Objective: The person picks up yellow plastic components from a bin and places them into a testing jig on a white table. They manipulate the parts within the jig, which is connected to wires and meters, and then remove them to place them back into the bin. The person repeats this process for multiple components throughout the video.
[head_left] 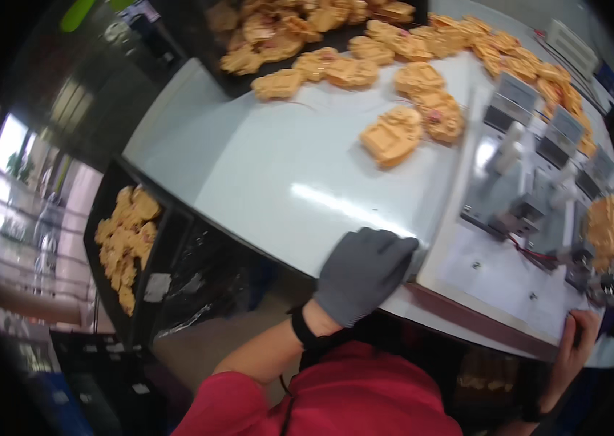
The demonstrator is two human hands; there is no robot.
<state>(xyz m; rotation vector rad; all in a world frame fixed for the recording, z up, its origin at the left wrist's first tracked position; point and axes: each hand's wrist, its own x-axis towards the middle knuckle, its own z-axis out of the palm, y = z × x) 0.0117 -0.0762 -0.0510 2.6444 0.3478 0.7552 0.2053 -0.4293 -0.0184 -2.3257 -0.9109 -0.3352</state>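
Note:
My left hand (365, 275), in a grey glove, rests on the front edge of the pale worktable (249, 163). Its fingers lie loosely bent, and nothing shows in them. My bare right hand (579, 336) touches the near right corner of a white fixture board (492, 272), thumb and fingers apart. Beside that hand, an orange moulded piece (603, 229) stands upright among metal clamps (583, 270) on the board. Beyond my left hand lies a single orange casing (392, 136), against another orange casing (441, 116).
Metal blocks (510, 102) and white posts (509, 147) rise from the fixture. Several orange pieces (350, 71) line the table's far side, near a dark bin (212, 62). A black bin (127, 243) of similar pieces stands at left. A white box (572, 43) sits far right.

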